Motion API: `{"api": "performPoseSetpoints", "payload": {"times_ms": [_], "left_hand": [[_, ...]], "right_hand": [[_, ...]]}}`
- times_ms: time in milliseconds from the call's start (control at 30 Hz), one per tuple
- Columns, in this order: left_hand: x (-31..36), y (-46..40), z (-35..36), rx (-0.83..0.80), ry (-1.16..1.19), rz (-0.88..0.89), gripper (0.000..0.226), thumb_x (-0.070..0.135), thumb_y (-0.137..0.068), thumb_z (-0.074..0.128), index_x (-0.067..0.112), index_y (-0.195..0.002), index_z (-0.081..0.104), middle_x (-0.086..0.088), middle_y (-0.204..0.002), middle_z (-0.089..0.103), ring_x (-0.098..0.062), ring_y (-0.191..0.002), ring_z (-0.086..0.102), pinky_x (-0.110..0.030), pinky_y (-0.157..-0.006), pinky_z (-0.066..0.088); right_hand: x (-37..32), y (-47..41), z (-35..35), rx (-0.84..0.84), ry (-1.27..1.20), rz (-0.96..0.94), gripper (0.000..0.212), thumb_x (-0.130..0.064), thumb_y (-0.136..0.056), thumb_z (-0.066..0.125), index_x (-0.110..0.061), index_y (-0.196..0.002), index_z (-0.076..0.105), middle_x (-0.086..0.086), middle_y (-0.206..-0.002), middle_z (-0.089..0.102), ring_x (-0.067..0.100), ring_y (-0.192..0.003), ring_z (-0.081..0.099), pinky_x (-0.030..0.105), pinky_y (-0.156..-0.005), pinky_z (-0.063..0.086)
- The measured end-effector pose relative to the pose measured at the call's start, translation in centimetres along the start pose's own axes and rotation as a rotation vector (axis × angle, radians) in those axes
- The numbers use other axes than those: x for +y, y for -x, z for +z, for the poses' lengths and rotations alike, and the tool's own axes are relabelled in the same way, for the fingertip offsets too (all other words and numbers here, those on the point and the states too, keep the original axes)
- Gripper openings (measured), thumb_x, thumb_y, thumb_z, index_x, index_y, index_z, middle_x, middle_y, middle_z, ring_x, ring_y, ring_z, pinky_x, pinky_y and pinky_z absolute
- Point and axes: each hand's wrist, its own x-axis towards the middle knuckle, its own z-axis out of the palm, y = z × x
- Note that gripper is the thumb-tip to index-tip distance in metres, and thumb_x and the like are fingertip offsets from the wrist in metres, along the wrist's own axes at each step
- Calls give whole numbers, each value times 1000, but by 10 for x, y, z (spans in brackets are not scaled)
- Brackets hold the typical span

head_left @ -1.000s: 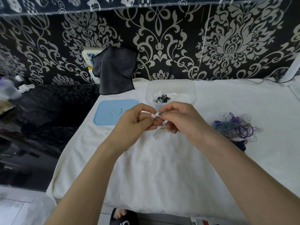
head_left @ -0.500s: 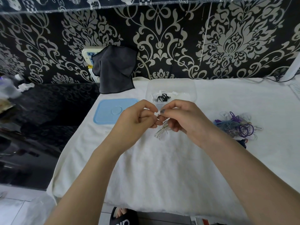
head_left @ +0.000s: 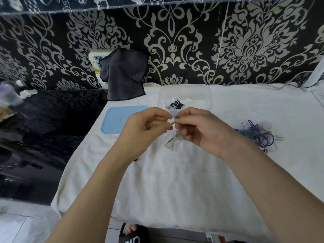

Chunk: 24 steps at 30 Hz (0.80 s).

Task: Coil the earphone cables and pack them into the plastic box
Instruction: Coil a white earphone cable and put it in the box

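Your left hand [head_left: 143, 127] and right hand [head_left: 201, 130] meet above the white cloth [head_left: 175, 181], fingertips together. Both pinch the white earbuds [head_left: 171, 120] between thumb and forefinger, other fingers curled in. The coiled white cable [head_left: 172, 141] hangs below your right fingers, bunched, its lower end close to the cloth; can't tell if it touches.

The clear box [head_left: 185, 97] sits just behind your hands, open, with black earphones [head_left: 177, 104] and some white ones inside. Blue lid [head_left: 117, 120] lies flat left of the box, partly behind your left hand. A tangle of purple, blue and white cables [head_left: 257, 135] lies on the cloth to your right, apart from your hands. Dark rag [head_left: 124, 74] hangs at the wall behind the lid.
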Motion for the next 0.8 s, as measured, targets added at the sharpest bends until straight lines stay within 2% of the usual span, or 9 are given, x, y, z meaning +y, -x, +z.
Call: {"api": "performPoseSetpoints", "payload": {"times_ms": [167,367,500,667,733,800], "left_hand": [[1,0,-1,-7,40,8,13,-1,-91,69,5,-103,71,-10,-88,79,-23,-90,76,-38,-95,59],[0,0,-5,-77,130,-13,11,0,-93,68,1,-104,70,-18,-95,76,-33,-97,73,-48,-99,56],[1,-1,-5,-107,173,-16,10,3,-93,68,1,-102,70,-18,-95,76,-23,-93,73,-43,-97,57],[0,-4,-4,-156,252,-51,8,5,-95,65,2,-103,68,-18,-97,73,-23,-94,71,-34,-93,57],[0,-5,-3,-191,316,-92,9,4,-97,63,2,-105,66,-17,-98,73,-22,-94,71,-29,-90,55],[2,-6,-1,-212,407,-157,11,6,-94,63,4,-104,67,-14,-97,72,-20,-93,70,-25,-87,56]], "right_hand": [[0,0,-1,-35,-24,9,12,-3,-89,66,-11,-81,63,6,-71,64,12,-54,50,22,-49,39],[-3,2,-3,-89,-76,42,16,0,-89,63,-10,-77,62,6,-69,62,11,-53,47,21,-48,37],[-3,2,-4,-103,-100,47,16,1,-89,63,-9,-76,62,7,-69,61,10,-52,47,21,-47,37],[-3,3,-5,-115,-153,56,16,2,-88,61,-8,-76,61,7,-67,59,10,-51,46,20,-46,36],[-4,4,-5,-128,-168,64,10,-1,-80,66,-8,-76,60,7,-67,59,10,-51,46,20,-45,36],[-4,4,-4,-140,-182,75,12,-8,-68,71,-8,-75,61,6,-67,60,9,-51,47,19,-45,36]]}}
